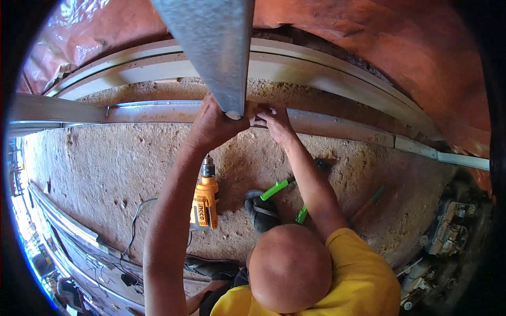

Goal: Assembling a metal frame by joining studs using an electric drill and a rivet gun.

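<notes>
Rough, pitted concrete floor (105, 168) fills the view, with reddish plastic sheeting (379, 37) along the far side and a galvanised metal track (342, 130) lying across the slab. A galvanised steel stud (211, 42) stands up toward the camera, its lower end meeting the track.

Left hand (213, 125): fingers clenched round the foot of the stud, just above the track. The person's own right hand is not in view. The second hand at the joint (276, 124) appears to run back to a co-worker in a yellow shirt (358, 279); its fingertips pinch at the track beside the stud's foot.

An orange power drill (205, 200) lies on the floor near the left forearm, and a green-handled tool (275, 189) is just beside it.

Assessment: the stud is judged light for its length, stiff along its run but easily twisted, and its thin sheet edges are likely sharp. It is best held on the flat faces near the foot, clear of cut ends
</notes>
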Demonstrator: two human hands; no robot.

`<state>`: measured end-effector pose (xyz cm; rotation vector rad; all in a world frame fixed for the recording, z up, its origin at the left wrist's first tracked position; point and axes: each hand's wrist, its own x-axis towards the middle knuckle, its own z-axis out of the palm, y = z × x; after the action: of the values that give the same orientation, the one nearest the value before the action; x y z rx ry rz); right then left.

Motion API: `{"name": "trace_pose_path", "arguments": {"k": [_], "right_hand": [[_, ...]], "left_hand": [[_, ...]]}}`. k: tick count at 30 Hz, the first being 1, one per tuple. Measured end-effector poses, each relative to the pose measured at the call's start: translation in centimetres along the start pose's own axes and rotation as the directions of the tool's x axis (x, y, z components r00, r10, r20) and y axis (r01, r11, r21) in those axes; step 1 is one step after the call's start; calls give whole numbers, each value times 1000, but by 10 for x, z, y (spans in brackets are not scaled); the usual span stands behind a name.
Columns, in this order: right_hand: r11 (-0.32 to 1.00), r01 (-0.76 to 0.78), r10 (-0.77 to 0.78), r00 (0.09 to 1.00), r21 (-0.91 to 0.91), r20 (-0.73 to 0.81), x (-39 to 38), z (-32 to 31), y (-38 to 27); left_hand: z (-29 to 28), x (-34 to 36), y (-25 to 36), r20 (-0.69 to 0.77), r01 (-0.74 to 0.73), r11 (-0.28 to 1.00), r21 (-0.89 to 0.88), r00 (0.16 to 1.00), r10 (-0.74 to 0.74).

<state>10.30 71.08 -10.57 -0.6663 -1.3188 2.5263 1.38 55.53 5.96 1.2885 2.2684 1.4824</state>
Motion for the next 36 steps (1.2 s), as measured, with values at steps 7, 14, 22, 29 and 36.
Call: {"name": "trace_pose_path", "arguments": {"k": [7, 14, 22, 29, 36], "right_hand": [[991, -126, 126, 992, -46, -10, 2, 8, -12], [995, -27, 25, 999, -91, -23, -2, 14, 5], [898, 369, -366, 929, -240, 59, -16, 20, -1], [923, 369, -347, 921, -113, 175, -28, 28, -11], [844, 314, -260, 949, -435, 180, -15, 19, -14]], "left_hand": [[-4, 4, 10, 85, 105, 993, -53, 991, -100], [2, 0, 6, 54, 46, 999, -26, 998, -45], [-2, 2, 17, 87, 103, 995, 0, 991, -102], [-1, -1, 10, 137, 101, 994, 43, 985, -106], [-3, 0, 11, 160, 120, 992, 39, 979, -125]]}}
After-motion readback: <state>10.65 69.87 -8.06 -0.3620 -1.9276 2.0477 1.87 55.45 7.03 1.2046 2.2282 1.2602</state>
